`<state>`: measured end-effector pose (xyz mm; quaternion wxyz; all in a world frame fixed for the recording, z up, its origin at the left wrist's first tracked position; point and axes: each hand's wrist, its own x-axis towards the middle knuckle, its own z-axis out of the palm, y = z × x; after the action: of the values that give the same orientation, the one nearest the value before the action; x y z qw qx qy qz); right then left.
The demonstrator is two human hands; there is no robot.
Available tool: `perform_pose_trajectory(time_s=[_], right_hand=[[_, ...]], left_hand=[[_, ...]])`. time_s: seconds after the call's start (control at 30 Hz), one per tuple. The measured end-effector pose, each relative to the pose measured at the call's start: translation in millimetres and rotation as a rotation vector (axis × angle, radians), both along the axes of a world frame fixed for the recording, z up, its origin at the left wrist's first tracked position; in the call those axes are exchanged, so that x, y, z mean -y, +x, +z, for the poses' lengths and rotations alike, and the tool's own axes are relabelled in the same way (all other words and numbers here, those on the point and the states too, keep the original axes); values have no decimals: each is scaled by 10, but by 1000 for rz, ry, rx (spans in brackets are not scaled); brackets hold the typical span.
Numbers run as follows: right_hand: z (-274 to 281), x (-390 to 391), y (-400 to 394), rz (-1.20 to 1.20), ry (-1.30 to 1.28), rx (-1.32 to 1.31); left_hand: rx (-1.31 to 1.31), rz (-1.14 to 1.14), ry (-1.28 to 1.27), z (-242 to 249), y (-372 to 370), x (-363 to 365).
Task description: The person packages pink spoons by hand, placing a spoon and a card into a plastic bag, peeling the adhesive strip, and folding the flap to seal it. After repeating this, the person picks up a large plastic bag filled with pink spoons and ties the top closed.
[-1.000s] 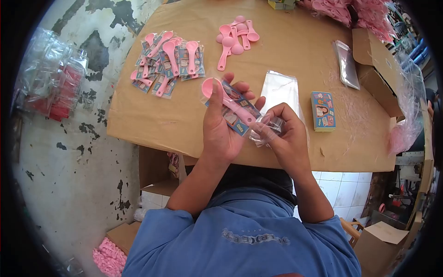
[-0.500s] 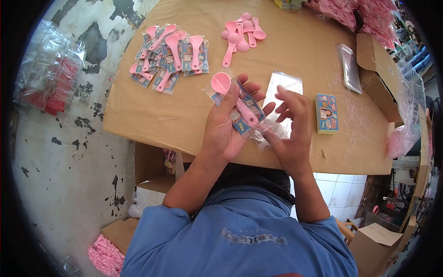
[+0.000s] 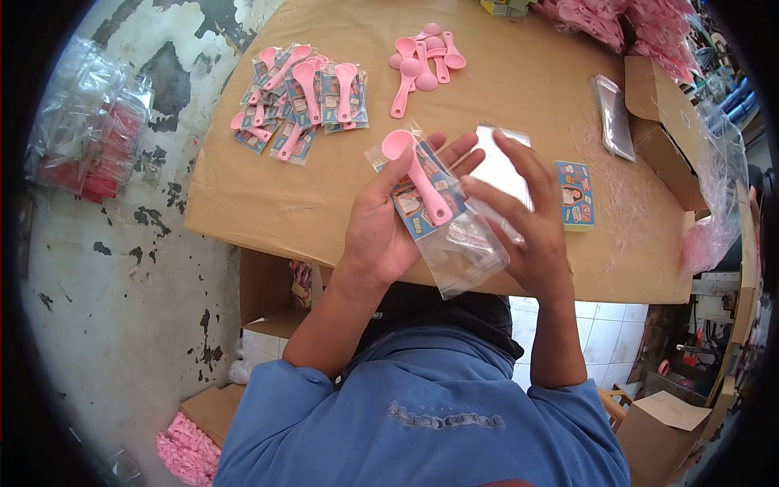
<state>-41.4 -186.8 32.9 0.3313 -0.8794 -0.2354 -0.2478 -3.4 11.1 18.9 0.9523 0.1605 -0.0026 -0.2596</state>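
My left hand (image 3: pixel 379 235) holds a clear plastic bag (image 3: pixel 454 258) with a blue printed card (image 3: pixel 411 213) and a pink spoon (image 3: pixel 428 191) inside, the thumb lying over the spoon near its bowl. The bag's clear end hangs toward the table's front edge. At the bag's right side is my right hand (image 3: pixel 531 231), fingers spread; whether its thumb touches the plastic cannot be made out. Behind the hands lies a stack of clear bags (image 3: pixel 503 166). To the right sits a stack of printed cards (image 3: pixel 574 195).
Bagged spoons with cards (image 3: pixel 304 93) are piled at the back left of the brown-covered table (image 3: pixel 243 203). Loose pink spoons (image 3: pixel 423 69) lie at the back middle. An open cardboard box (image 3: pixel 665 134) and a clear packet (image 3: pixel 614 118) are at the right.
The bag's clear end, bunched earlier, now extends toward the front. My right hand has moved slightly right and its fingers have spread. The card and spoon have turned a little.
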Motion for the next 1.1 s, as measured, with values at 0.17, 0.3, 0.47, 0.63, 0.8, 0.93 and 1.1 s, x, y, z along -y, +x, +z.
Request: perform_pose_trajectory(time_s=[0.17, 0.3, 0.47, 0.63, 0.8, 0.93, 1.1], right_hand=[[-40, -68, 112, 213, 159, 54], [21, 52, 93, 260, 457, -107], [18, -23, -7, 108, 716, -455], [-68, -107, -48, 111, 893, -715], [-156, -88, -4, -157, 660, -298], [-54, -69, 119, -259, 181, 208], [23, -193, 156, -283, 83, 251]], left_hand=[[0, -134, 55, -53, -68, 84], [93, -48, 234, -115, -34, 0], [479, -3, 559, -22, -77, -31], [421, 45, 762, -57, -149, -3], [422, 90, 870, -27, -193, -36], [517, 136, 1006, -16, -261, -14], [632, 178, 1096, 46, -308, 87]])
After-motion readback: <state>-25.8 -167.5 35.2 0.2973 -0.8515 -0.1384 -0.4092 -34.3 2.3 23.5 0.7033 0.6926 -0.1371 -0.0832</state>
